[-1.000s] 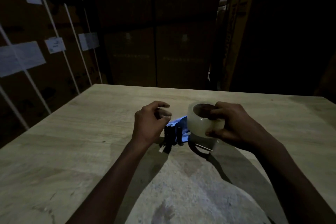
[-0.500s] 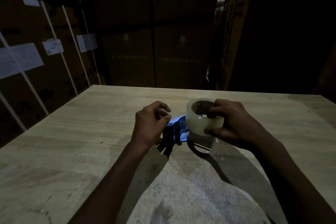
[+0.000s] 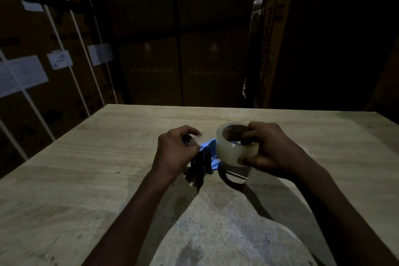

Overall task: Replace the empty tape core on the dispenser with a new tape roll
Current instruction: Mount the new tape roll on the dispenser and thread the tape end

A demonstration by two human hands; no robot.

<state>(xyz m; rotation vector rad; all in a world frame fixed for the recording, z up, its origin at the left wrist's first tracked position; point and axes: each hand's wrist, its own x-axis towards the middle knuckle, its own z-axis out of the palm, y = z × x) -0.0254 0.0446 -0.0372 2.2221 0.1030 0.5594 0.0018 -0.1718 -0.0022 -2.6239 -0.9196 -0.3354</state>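
Presently catalogued: clear tape roll (image 3: 234, 147), held above the wooden table (image 3: 108, 157) on the right side of the blue dispenser (image 3: 208, 153), core axis roughly upright. Right hand (image 3: 274, 147) is clamped on it, fingers in the core, thumb on the outer wall. Left hand (image 3: 174, 151), nearer the dispenser's front, is closed; its fingers pinch something pale, possibly the tape's free end. Hidden: the spindle beneath the roll, so seating cannot be confirmed. Dim light obscures the black roller parts.

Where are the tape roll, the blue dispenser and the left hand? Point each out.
tape roll (image 3: 232, 152), head view, on its clear outer wall.
blue dispenser (image 3: 210, 147), head view, on its blue frame.
left hand (image 3: 174, 153), head view, on its back.
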